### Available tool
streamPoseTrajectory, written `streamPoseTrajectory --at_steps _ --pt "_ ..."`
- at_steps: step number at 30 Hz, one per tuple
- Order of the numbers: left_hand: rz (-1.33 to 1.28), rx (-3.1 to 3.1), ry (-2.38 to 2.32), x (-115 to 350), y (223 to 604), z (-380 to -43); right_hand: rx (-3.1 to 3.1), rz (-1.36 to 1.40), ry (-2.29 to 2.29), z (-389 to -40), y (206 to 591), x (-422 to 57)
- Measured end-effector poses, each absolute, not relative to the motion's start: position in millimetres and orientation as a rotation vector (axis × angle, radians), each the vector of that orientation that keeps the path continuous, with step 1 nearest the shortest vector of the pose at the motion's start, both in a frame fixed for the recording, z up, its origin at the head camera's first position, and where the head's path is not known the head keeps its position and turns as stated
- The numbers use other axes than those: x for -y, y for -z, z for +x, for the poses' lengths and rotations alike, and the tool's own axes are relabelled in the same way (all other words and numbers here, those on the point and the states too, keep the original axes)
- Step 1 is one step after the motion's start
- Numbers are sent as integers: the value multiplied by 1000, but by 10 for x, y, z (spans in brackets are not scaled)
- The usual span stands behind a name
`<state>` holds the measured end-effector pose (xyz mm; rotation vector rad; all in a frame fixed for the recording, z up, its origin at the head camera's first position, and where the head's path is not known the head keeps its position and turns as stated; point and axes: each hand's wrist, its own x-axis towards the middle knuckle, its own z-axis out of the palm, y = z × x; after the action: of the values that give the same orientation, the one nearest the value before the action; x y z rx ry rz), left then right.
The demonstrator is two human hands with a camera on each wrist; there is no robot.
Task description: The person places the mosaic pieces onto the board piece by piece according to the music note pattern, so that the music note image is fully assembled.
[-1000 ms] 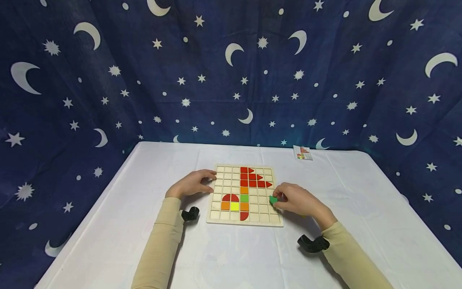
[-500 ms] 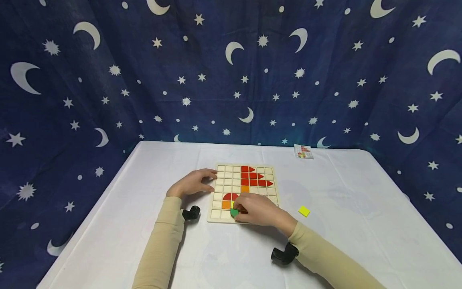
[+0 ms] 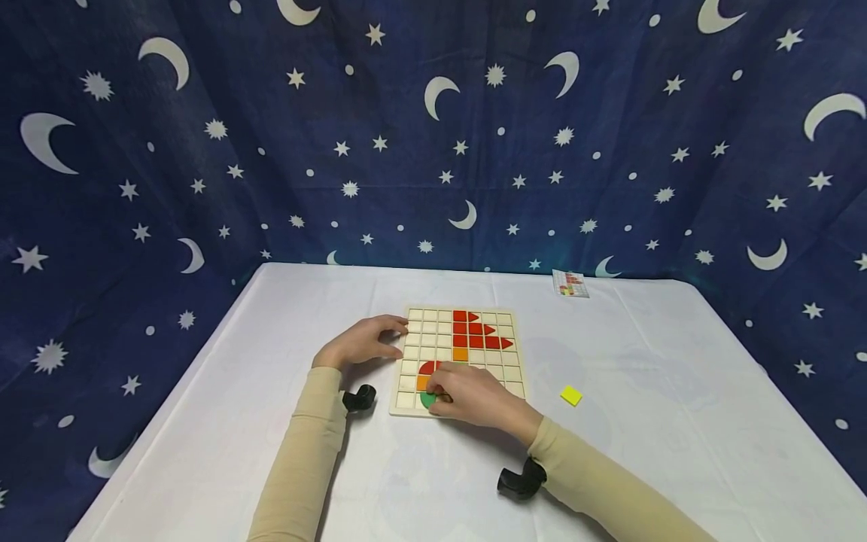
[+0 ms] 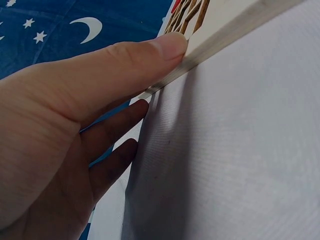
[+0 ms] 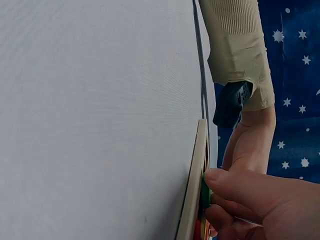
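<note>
My right hand [image 3: 477, 395] pinches a green puzzle piece [image 3: 427, 400] with a rounded edge, low over the lower left part of a wooden grid board [image 3: 512, 373]. In the right wrist view the green piece [image 5: 206, 194] shows between thumb and fingers, right at the board's face. My left hand [image 3: 362, 342] rests at the board's left edge, its thumb [image 4: 170, 47] touching the rim and its other fingers extended. Red pieces [image 3: 476, 329] fill cells at the upper right of the grid, with an orange square [image 3: 460, 354] below them. The right hand hides several lower cells.
A yellow square tile [image 3: 571, 395] lies on the white tablecloth [image 3: 643, 421] to the right of the board. Farther back lies a small pattern card [image 3: 570, 284]. A dark blue curtain [image 3: 379, 98] with moons and stars stands behind the table.
My right hand has carried the green piece from the board's right edge leftward to its lower left cells. The yellow tile has come into full view. The left hand stays in place.
</note>
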<state>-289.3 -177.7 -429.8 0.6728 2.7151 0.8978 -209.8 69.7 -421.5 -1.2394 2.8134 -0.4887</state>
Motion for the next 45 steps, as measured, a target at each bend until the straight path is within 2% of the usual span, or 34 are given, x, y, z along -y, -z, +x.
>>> streamPoseTrajectory --at_steps 45 --pt "664 -2722 -897 1770 4315 -2902 -2825 -1228 536 -2093 4253 -618"
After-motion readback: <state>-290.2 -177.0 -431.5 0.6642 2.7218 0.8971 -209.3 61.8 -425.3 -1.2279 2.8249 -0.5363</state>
